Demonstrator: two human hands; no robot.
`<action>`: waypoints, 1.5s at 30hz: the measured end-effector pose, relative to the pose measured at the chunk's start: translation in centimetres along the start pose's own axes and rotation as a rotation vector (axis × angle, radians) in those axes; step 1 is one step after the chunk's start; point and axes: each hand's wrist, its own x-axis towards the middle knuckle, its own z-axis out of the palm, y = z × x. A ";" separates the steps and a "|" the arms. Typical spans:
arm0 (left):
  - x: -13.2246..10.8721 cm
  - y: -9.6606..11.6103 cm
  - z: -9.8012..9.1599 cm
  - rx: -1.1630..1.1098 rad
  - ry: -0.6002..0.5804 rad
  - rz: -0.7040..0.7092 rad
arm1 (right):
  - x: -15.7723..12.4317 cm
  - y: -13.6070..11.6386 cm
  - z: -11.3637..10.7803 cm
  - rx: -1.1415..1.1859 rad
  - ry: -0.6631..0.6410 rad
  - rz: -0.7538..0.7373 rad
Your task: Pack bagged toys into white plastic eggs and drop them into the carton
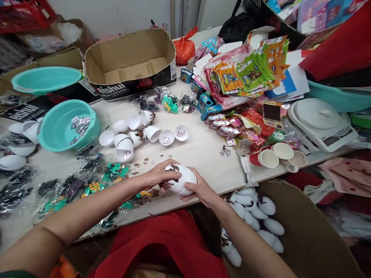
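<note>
Both of my hands grip one white plastic egg (pixel 185 178) with brown markings, held just above the front edge of the table. My left hand (pixel 164 175) wraps its left end, thumb on top. Around the other end my right hand (pixel 199 189) is closed, and a seam between the halves shows near its thumb. Behind the egg, several open white egg halves (pixel 124 143) stand on the table, some with small printed packets (pixel 166 140) inside. Left of my hands lie clear bags of black, green and yellow plastic parts (pixel 95 188).
A teal basin (pixel 49 129) with small packets stands at left. An open cardboard box (pixel 130 58) is at the back. Colourful pouches (pixel 249 73), paper cups (pixel 268 158) and a white scale (pixel 321 119) lie right. Below the edge, a carton (pixel 301 224) holds closed eggs (pixel 266 205).
</note>
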 end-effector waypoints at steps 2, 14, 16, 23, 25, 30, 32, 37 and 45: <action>-0.1 0.1 -0.1 0.003 -0.005 -0.028 | 0.0 -0.1 0.3 -0.034 0.041 -0.043; 0.1 -1.2 1.5 -0.120 0.086 -0.028 | 0.5 0.3 -0.3 0.057 -0.077 0.028; 0.1 -1.3 1.6 -0.152 0.111 -0.027 | 0.6 0.4 -0.2 0.085 -0.055 0.059; 0.0 0.5 0.5 -0.183 0.005 -0.082 | -0.5 -1.1 1.0 -0.007 0.058 -0.027; -0.4 1.1 1.1 -0.231 0.042 -0.093 | -1.1 -1.5 1.5 -0.053 0.114 -0.091; -1.0 1.3 3.0 -0.363 0.217 -0.057 | -1.5 -1.6 1.9 -0.065 0.151 -0.124; -0.6 1.0 3.1 -0.357 0.209 -0.072 | -1.3 -1.4 1.7 -0.042 0.129 -0.103; 0.3 -1.0 2.8 -0.312 0.143 -0.052 | -0.9 0.4 1.2 0.070 0.162 -0.050; -1.3 -6.4 6.8 -0.227 0.080 -0.044 | -4.1 8.9 0.5 0.382 0.230 0.197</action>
